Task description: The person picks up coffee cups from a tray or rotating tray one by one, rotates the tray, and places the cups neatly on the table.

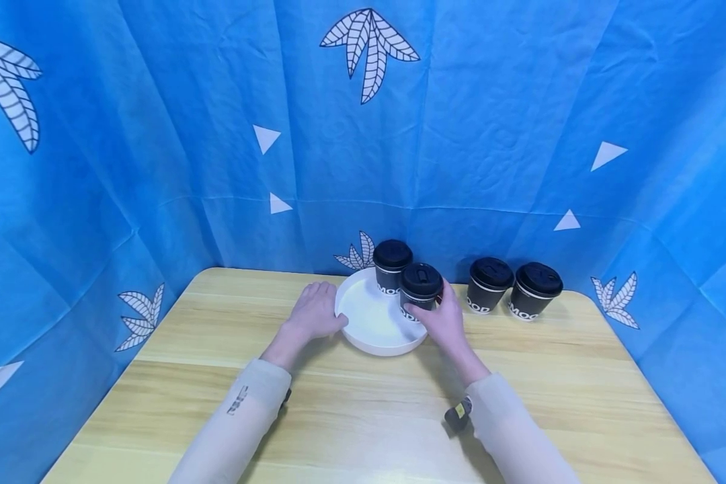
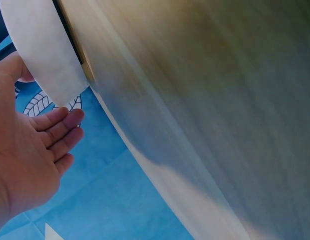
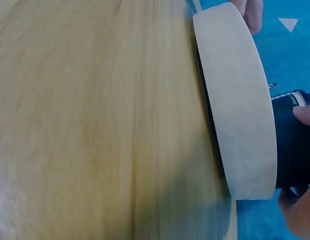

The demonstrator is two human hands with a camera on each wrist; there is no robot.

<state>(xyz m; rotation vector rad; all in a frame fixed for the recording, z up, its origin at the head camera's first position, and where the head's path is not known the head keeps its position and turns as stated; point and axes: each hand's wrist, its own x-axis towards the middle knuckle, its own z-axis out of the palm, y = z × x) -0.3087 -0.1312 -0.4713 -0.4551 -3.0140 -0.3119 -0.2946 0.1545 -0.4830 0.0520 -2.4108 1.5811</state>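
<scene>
A round white tray (image 1: 369, 329) with a low wall lies toward the back of the table. My right hand (image 1: 444, 319) grips a black lidded paper coffee cup (image 1: 421, 286) at the tray's right side, thumb in front and fingers round the far side. In the right wrist view the same cup (image 3: 292, 145) shows just beyond the tray wall (image 3: 237, 105). A second black coffee cup (image 1: 392, 259) stands on the tray behind it. My left hand (image 1: 316, 312) holds the tray's left edge, thumb at the rim; its fingertips (image 2: 72, 120) are at the wall.
Two more black lidded coffee cups, one (image 1: 489, 286) beside the other (image 1: 534, 292), stand on the wooden table (image 1: 363, 417) to the right of the tray. A blue curtain (image 1: 490, 134) with white leaf prints hangs along the table's back and sides.
</scene>
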